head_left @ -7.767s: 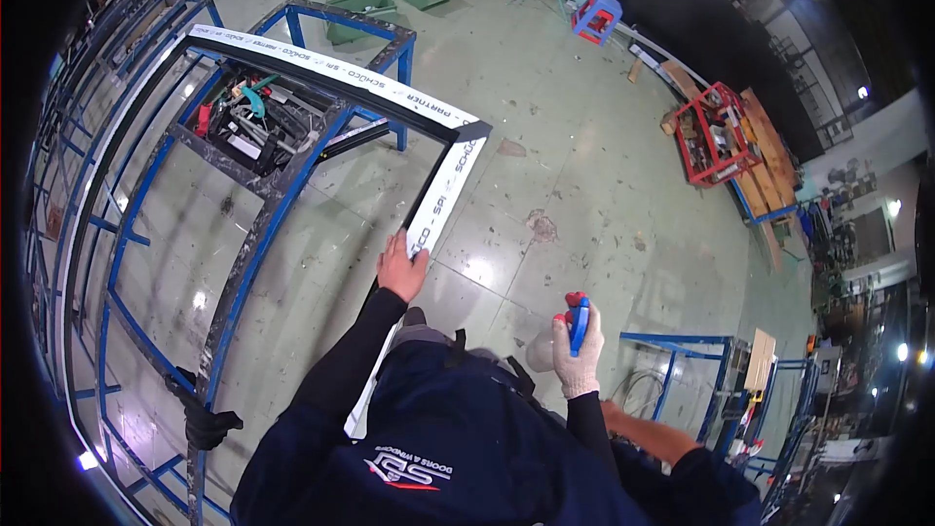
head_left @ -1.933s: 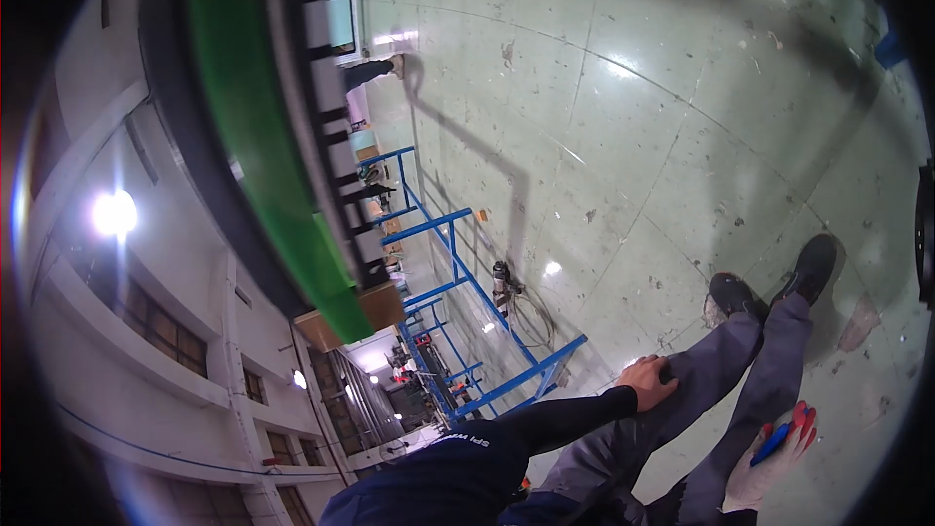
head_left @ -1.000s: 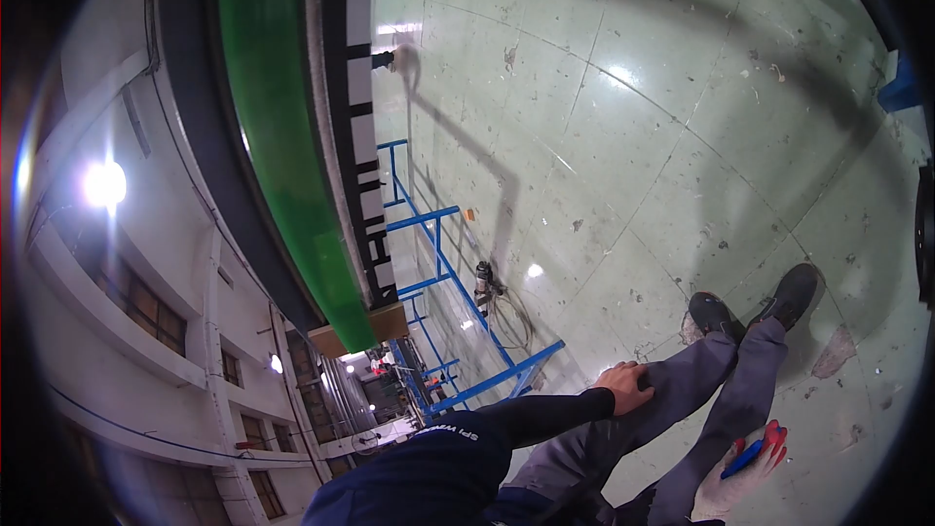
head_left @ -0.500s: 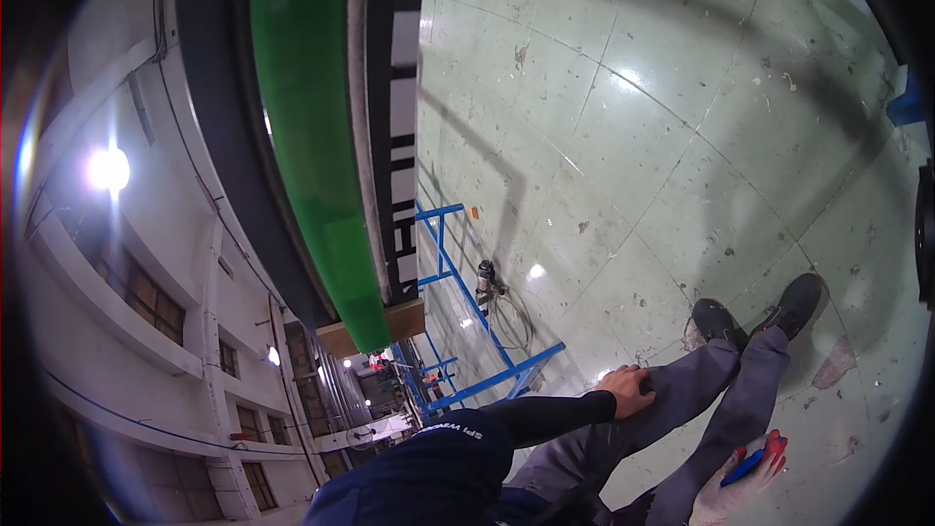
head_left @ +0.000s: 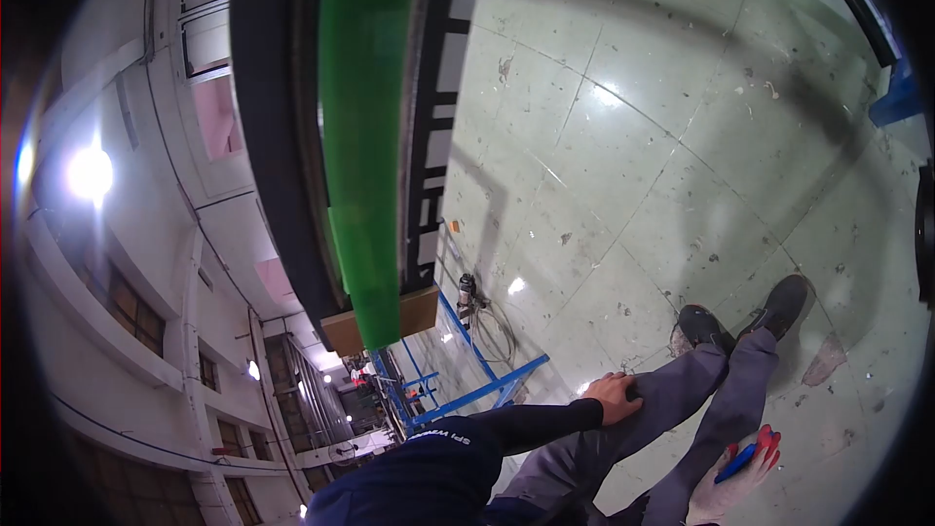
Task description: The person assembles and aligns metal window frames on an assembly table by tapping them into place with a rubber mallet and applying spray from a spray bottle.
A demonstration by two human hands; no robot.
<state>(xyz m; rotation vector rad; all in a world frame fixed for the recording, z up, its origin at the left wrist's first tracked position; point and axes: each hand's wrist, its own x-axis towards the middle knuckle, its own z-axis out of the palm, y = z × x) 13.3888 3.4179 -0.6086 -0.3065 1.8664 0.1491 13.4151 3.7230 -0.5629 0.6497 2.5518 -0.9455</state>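
My left hand (head_left: 614, 397), bare below a black sleeve, rests on the thigh of my grey trousers (head_left: 672, 390), its fingers laid along the cloth. Lower right, my right hand (head_left: 730, 487) wears a white glove with red fingertips. Its fingers are closed around a small blue object (head_left: 735, 464), whose kind I cannot make out. Above my body, a long piece with a green strip (head_left: 365, 136) between dark sides runs down from the top of the view; neither hand touches it.
A brown board (head_left: 419, 315) crosses the lower end of the long piece. Beyond are a blue metal frame (head_left: 487, 388) and a power tool with a cable (head_left: 467, 289) on the worn, pale green floor (head_left: 623, 185). Something blue (head_left: 896, 102) stands at the right edge.
My view has turned, so the long green-striped piece appears farther right and the floor things slightly left. Both hands keep about the same pose; the blue object is still in my right hand.
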